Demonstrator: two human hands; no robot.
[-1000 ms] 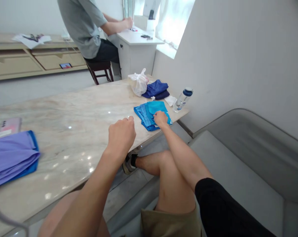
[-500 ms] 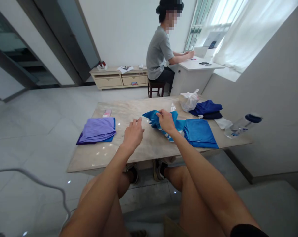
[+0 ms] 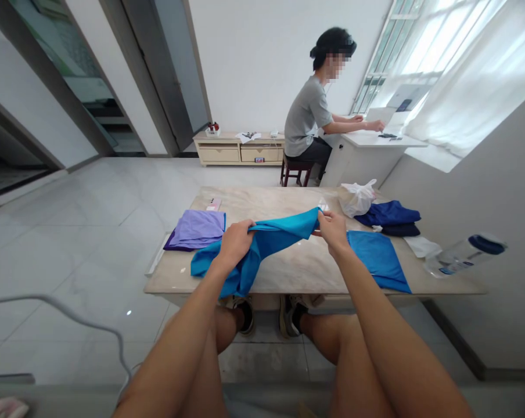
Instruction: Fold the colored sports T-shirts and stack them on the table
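Observation:
A bright blue cloth (image 3: pixel 284 229), perhaps a garment, is stretched between my two hands over the table. My left hand (image 3: pixel 237 242) grips its upper edge, and loose folds hang below onto the table's front edge. At the cloth's right end, my right hand (image 3: pixel 333 229) pinches a corner. Left of my left hand lies a folded stack with light purple cloth (image 3: pixel 199 229) on top. A flat, folded blue cloth (image 3: pixel 378 261) rests on the table right of my right hand. The exact kind of the held cloth cannot be made out.
The marble-look table (image 3: pixel 297 273) also bears a pink phone-like item (image 3: pixel 214 204), a white plastic bag (image 3: pixel 358 198), dark blue cloths (image 3: pixel 391 217) and a clear bottle (image 3: pixel 463 255) at the right. Beyond it, a person (image 3: pixel 308 116) sits at a white desk (image 3: pixel 367 139).
My left hand, empty before, now grips the blue cloth. The bunched cloth has come off the folded blue one and is spread leftward between both hands. The view has shifted.

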